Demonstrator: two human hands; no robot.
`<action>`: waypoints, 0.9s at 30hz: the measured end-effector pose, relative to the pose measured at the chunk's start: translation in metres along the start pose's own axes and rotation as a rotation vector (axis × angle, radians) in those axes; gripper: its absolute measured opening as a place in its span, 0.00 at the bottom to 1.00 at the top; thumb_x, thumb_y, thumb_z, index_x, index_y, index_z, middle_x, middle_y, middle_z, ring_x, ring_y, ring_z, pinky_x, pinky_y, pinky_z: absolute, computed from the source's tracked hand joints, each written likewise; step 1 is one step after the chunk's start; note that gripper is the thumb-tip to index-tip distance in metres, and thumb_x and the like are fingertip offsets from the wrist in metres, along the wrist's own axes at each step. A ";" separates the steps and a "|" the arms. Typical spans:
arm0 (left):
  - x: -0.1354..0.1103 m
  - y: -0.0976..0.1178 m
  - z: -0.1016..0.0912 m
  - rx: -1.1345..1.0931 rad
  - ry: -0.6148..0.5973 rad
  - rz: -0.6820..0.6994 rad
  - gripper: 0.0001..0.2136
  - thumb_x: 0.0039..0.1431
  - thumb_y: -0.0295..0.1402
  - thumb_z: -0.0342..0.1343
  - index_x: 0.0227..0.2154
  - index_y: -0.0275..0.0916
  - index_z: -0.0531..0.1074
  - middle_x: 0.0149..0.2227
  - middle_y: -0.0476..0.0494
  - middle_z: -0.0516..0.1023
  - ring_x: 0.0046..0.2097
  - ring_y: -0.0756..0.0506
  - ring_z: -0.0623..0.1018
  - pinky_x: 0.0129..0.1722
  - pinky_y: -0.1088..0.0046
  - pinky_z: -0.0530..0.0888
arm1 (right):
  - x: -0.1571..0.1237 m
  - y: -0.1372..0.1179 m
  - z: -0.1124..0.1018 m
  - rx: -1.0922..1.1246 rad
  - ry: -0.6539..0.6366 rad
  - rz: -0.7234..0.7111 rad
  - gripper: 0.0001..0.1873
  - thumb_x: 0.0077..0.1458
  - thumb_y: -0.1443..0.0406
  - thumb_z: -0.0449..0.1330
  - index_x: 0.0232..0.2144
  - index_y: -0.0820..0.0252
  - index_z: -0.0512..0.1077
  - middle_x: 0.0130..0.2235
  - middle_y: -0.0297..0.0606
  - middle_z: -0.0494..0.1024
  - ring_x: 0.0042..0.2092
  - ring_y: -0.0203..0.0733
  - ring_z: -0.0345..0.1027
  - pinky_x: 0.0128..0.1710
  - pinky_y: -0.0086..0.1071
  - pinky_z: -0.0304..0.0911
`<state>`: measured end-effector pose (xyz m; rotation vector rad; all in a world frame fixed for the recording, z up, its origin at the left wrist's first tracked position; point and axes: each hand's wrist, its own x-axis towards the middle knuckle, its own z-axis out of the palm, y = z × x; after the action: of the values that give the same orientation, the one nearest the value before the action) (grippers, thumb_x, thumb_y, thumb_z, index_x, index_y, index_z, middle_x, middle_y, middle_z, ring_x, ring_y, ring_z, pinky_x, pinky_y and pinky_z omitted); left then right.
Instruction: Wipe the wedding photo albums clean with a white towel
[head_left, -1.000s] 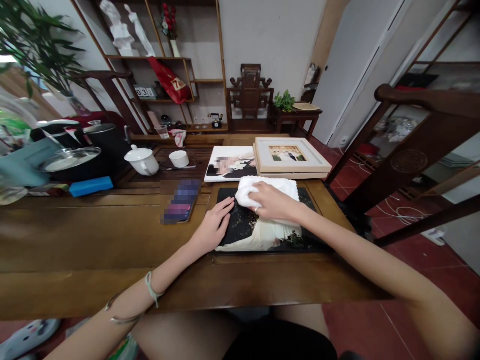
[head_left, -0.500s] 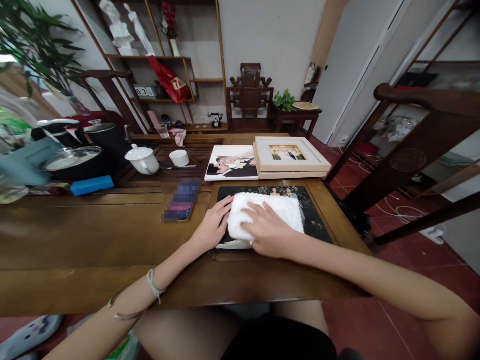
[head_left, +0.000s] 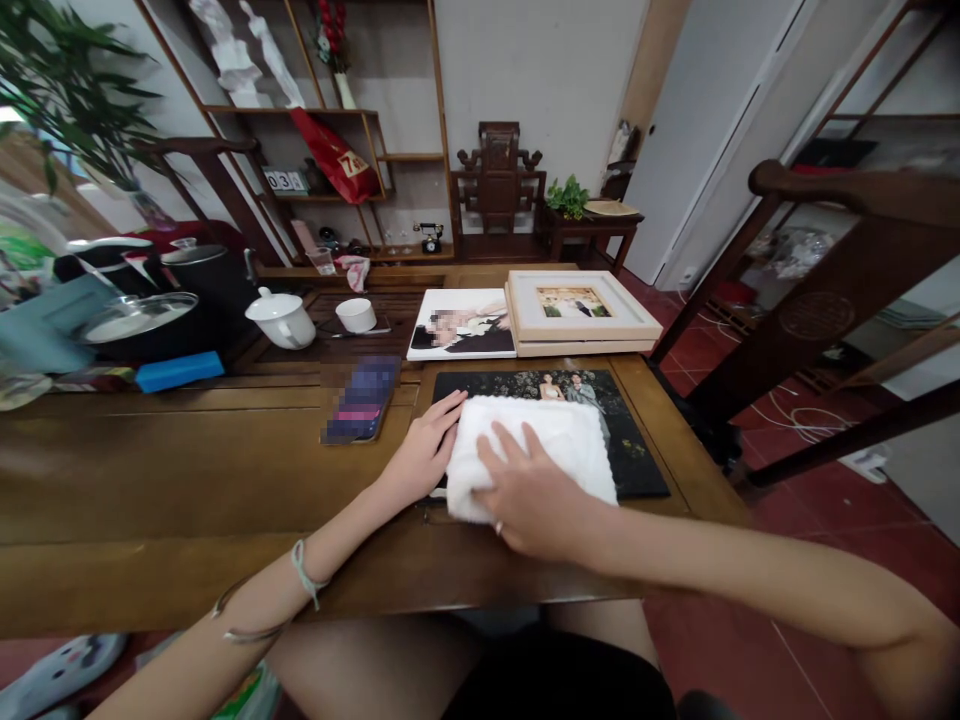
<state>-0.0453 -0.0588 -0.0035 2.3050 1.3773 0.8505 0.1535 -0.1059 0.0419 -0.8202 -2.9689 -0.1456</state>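
A dark photo panel [head_left: 637, 458] showing a couple among foliage lies flat on the wooden table in front of me. Over its middle and near edge is a folded white towel [head_left: 577, 440]. My right hand [head_left: 529, 490] presses on the towel from above, fingers spread over it and the near-left part bunched at the thumb side; a ring shows on one finger. My left hand [head_left: 427, 450] rests flat at the panel's left edge, fingers stretched out beside the towel. The towel and both hands hide much of the picture.
Behind the panel are a white-edged photo print [head_left: 457, 345] and stacked light wood frames [head_left: 525, 335]. A phone [head_left: 364, 400] lies left of my left hand. Further left stand a white lidded cup [head_left: 281, 320], a small white bowl [head_left: 355, 316] and a blue box [head_left: 180, 371]. A chair [head_left: 832, 270] stands right.
My right hand has drawn the towel toward me, past the panel's near edge, uncovering more of the couple at the top. My left hand has stayed in place.
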 end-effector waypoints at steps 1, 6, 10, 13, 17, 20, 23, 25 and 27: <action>0.000 0.000 -0.001 -0.001 -0.008 0.002 0.20 0.64 0.32 0.40 0.56 0.35 0.66 0.61 0.37 0.64 0.63 0.40 0.62 0.61 0.54 0.61 | -0.005 -0.010 -0.001 0.015 0.002 -0.028 0.15 0.50 0.63 0.59 0.41 0.60 0.74 0.59 0.57 0.60 0.61 0.73 0.47 0.52 0.67 0.47; 0.000 -0.001 0.000 -0.016 -0.007 0.023 0.19 0.64 0.32 0.41 0.56 0.38 0.66 0.61 0.39 0.64 0.63 0.40 0.62 0.62 0.53 0.60 | -0.009 0.002 -0.005 0.118 -0.009 -0.069 0.16 0.47 0.62 0.61 0.40 0.60 0.75 0.58 0.55 0.63 0.61 0.69 0.49 0.54 0.62 0.48; 0.000 -0.001 0.002 -0.006 0.021 0.017 0.19 0.65 0.33 0.40 0.55 0.36 0.67 0.60 0.38 0.65 0.63 0.41 0.63 0.62 0.54 0.60 | 0.009 0.061 -0.004 0.131 0.042 0.015 0.14 0.50 0.63 0.59 0.39 0.63 0.74 0.53 0.54 0.68 0.58 0.59 0.57 0.54 0.53 0.53; 0.001 -0.001 0.003 -0.004 0.030 0.019 0.20 0.65 0.33 0.40 0.55 0.33 0.67 0.60 0.36 0.65 0.63 0.41 0.63 0.62 0.55 0.59 | 0.021 0.101 -0.003 0.109 0.086 0.108 0.10 0.49 0.65 0.59 0.34 0.65 0.74 0.48 0.53 0.72 0.51 0.55 0.63 0.50 0.47 0.58; 0.000 -0.001 0.003 -0.002 0.031 0.025 0.19 0.65 0.33 0.40 0.55 0.34 0.67 0.61 0.36 0.64 0.63 0.41 0.62 0.62 0.55 0.59 | 0.024 0.116 -0.003 0.113 0.077 0.130 0.07 0.49 0.66 0.57 0.31 0.64 0.73 0.42 0.50 0.74 0.46 0.51 0.66 0.45 0.43 0.61; 0.000 -0.002 0.004 0.005 0.039 0.033 0.20 0.65 0.33 0.40 0.55 0.33 0.67 0.60 0.35 0.64 0.63 0.41 0.63 0.62 0.54 0.60 | 0.014 0.091 -0.004 0.123 0.073 0.059 0.10 0.50 0.66 0.57 0.34 0.65 0.74 0.49 0.53 0.72 0.53 0.57 0.62 0.51 0.49 0.56; 0.000 -0.002 0.004 0.016 0.031 0.031 0.20 0.65 0.33 0.40 0.55 0.34 0.66 0.60 0.36 0.65 0.63 0.41 0.62 0.62 0.53 0.60 | -0.009 0.045 -0.006 0.175 0.026 -0.016 0.14 0.48 0.67 0.59 0.39 0.62 0.75 0.58 0.53 0.65 0.62 0.62 0.50 0.57 0.58 0.46; 0.000 -0.002 0.003 0.017 0.022 0.027 0.20 0.66 0.33 0.40 0.55 0.34 0.66 0.60 0.36 0.65 0.63 0.41 0.62 0.62 0.53 0.60 | -0.026 0.015 -0.008 0.213 -0.010 -0.047 0.14 0.46 0.64 0.61 0.38 0.61 0.76 0.59 0.53 0.63 0.63 0.65 0.46 0.58 0.61 0.42; 0.000 -0.001 0.002 0.009 0.022 0.027 0.19 0.66 0.33 0.40 0.55 0.34 0.66 0.60 0.36 0.65 0.63 0.41 0.62 0.62 0.54 0.60 | -0.039 -0.004 -0.010 0.246 -0.023 -0.090 0.13 0.45 0.62 0.62 0.36 0.60 0.76 0.60 0.54 0.61 0.64 0.67 0.43 0.58 0.63 0.42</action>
<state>-0.0442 -0.0579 -0.0055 2.3331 1.3643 0.8826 0.1848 -0.1300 0.0487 -0.6633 -2.9637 0.2224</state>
